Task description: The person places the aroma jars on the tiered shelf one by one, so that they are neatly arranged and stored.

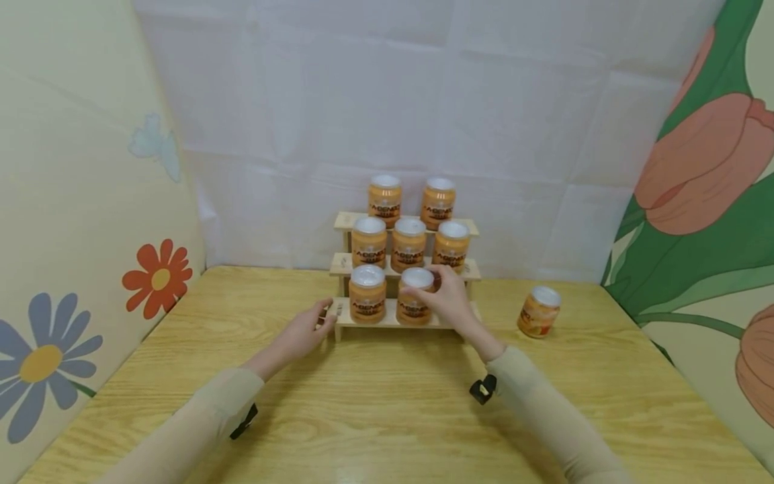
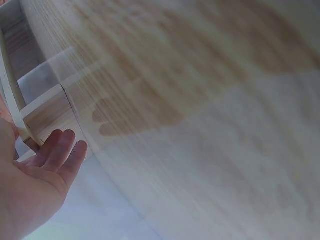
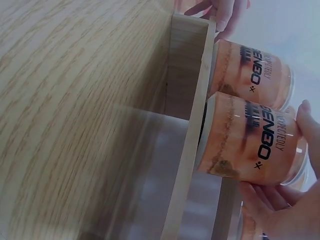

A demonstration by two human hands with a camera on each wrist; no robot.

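Observation:
A can with an orange label and silvery lid (image 1: 414, 306) stands on the right of the centre of the bottom step of a wooden tiered rack (image 1: 377, 323). My right hand (image 1: 450, 299) grips it near the top, thumb on one side and fingers on the other. Just left of it on that step is a matching can (image 1: 367, 296). My left hand (image 1: 305, 333) holds the left end of the bottom step. In the left wrist view, several fingers (image 2: 62, 155) of that hand extend beside the rack's end; the thumb is partly hidden.
Three like cans stand on the middle step, among them one in the centre (image 1: 408, 245). Two more, including a left one (image 1: 385, 200), are on the top step. A single can (image 1: 539, 312) stands on the table (image 1: 387, 403) right of the rack. A white cloth (image 1: 423, 101) hangs behind.

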